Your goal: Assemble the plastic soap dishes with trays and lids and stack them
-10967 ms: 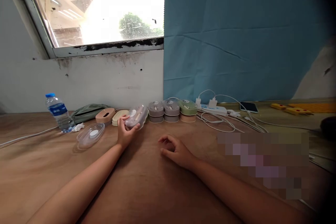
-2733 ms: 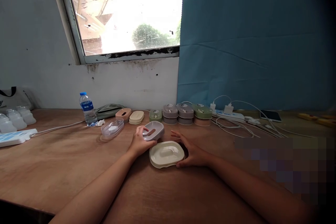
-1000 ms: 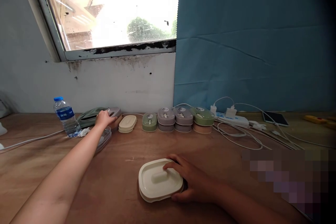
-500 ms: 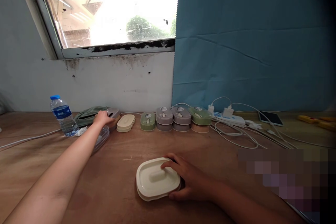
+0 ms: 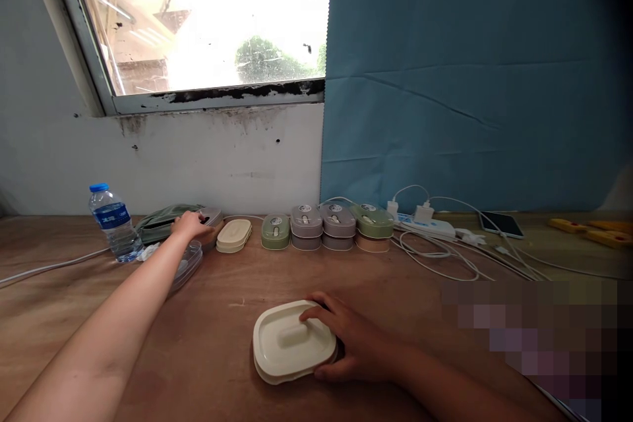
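My right hand (image 5: pixel 346 339) curls around the right end of a cream lunch box lid (image 5: pixel 277 359) in the foreground. One fingertip rests on its top near the raised middle; the thumb is at its lower edge. At the back left, my left hand (image 5: pixel 188 225) reaches to a grey-mauve lunch box (image 5: pixel 213 217), its fingers bent near a small dark spot. What those fingers pinch is too small to make out. A green pouch (image 5: pixel 163 219) lies behind that hand, and a clear plastic lid (image 5: pixel 190 264) is under the wrist.
A water bottle (image 5: pixel 115 224) stands at the left. Along the back are a second cream lid (image 5: pixel 234 234), a small green box (image 5: pixel 275 231), two mauve boxes (image 5: pixel 306 227) and a larger green-topped box (image 5: pixel 374 221). A power strip (image 5: pixel 430 227), cables and a phone (image 5: pixel 501 224) lie right.
The view has shifted slightly, so everything sits a little further left and lower. Both hands keep nearly the same places, the right one still on the cream lid.
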Available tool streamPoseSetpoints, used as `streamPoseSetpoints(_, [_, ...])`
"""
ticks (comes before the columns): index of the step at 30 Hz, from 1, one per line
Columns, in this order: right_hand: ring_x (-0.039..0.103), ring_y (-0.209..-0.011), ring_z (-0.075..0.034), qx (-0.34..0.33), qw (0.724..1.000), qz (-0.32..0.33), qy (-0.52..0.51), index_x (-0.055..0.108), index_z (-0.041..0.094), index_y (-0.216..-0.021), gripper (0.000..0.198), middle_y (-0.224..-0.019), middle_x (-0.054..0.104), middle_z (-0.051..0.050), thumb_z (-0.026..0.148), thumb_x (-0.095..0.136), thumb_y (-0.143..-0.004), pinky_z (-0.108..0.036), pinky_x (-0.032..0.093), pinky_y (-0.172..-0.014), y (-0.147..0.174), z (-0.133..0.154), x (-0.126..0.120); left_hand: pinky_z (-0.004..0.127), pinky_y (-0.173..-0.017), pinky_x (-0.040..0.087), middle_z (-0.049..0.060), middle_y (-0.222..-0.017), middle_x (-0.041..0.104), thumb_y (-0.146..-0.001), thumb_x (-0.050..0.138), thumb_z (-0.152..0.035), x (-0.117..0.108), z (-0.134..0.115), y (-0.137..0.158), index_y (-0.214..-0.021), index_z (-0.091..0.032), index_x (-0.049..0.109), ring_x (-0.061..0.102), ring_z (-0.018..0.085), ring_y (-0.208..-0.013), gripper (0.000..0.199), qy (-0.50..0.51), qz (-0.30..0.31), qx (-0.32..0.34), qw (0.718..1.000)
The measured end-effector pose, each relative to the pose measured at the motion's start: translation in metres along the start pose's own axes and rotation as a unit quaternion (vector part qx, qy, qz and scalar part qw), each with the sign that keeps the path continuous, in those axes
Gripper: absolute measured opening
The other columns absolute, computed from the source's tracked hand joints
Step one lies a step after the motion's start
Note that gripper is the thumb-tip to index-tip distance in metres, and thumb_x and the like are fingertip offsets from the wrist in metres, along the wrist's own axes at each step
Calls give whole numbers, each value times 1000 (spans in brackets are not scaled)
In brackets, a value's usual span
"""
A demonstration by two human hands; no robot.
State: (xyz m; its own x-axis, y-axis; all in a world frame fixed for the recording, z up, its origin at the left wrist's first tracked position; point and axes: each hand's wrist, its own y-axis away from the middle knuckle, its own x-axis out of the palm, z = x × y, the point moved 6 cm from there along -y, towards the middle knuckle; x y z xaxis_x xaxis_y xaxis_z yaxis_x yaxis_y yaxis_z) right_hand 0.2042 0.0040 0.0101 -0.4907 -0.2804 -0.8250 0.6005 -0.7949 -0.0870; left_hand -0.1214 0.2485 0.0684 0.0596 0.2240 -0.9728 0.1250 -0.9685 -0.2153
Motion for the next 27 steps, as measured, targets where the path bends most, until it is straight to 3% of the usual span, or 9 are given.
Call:
streamPoseSetpoints(10, [34, -117, -29, -3, 1000, 1, 9, 47, 25, -116, 66, -129, 33, -10, 46, 68, -58, -39, 30, -97, 1, -2, 1, 42, -77, 40, 13, -108, 58, -52, 55, -65, 0, 1, 2, -99, -25, 63, 52, 37, -98, 63, 3, 12, 1, 1000])
streamPoseSetpoints(14, [35, -117, -29, -1, 1000, 5, 7, 47, 25, -116, 65, -130, 32, -10, 47, 67, -59, -39, 29, -97, 0, 0, 1, 43, -86, 35, 13, -110, 54, -60, 54, -58, -21, -17, 17, -102, -22, 61, 47, 35, -104, 55, 14, -85, 20, 996])
streamPoseSetpoints(17, [34, -118, -29, 4, 1000, 7, -6, 47, 25, -115, 63, -130, 32, -10, 48, 67, -60, -39, 29, -97, 0, -1, 0, 37, -89, 35, 10, -106, 52, -70, 51, -45, -43, -53, 62, -98, -18, 60, 49, 26, -100, 39, 85, -144, 146, 975])
streamPoseSetpoints(19, [35, -117, -28, 7, 999, 4, -31, 49, 25, -113, 60, -130, 31, -9, 49, 66, -61, -37, 29, -97, 1, -3, 0, 31, -85, 40, 8, -100, 54, -74, 49, -41, -49, -86, 112, -94, -17, 60, 52, 20, -94, 33, 170, -54, 316, 932])
streamPoseSetpoints(22, [39, -114, -24, -8, 996, -26, -89, 50, 21, -108, 50, -127, 34, -10, 50, 60, -68, -34, 32, -94, 1, -7, -4, 26, -85, 41, 5, -104, 55, -77, 52, -35, -47, -121, 203, -95, -22, 61, 52, 17, -95, 25, 219, 157, 523, 809])
streamPoseSetpoints(23, [40, -113, -23, -18, 993, -43, -106, 49, 20, -105, 46, -125, 35, -11, 49, 57, -71, -33, 34, -93, 1, -9, -5, 26, -85, 41, 4, -104, 56, -75, 55, -34, -45, -125, 227, -98, -24, 61, 53, 16, -95, 26, 218, 201, 548, 782])
streamPoseSetpoints(24, [40, -112, -23, -29, 991, -59, -119, 49, 19, -103, 42, -124, 36, -11, 48, 55, -74, -33, 34, -92, 2, -10, -7, 25, -83, 42, 4, -103, 57, -74, 58, -33, -42, -127, 244, -101, -25, 59, 54, 16, -93, 28, 219, 224, 552, 773])
streamPoseSetpoints(27, [43, -108, -22, -54, 984, -95, -138, 50, 19, -95, 33, -118, 41, -10, 46, 50, -78, -34, 35, -91, 3, -13, -10, 22, -78, 43, 3, -98, 59, -76, 57, -29, -33, -128, 265, -98, -24, 60, 55, 14, -86, 23, 253, 211, 523, 786])
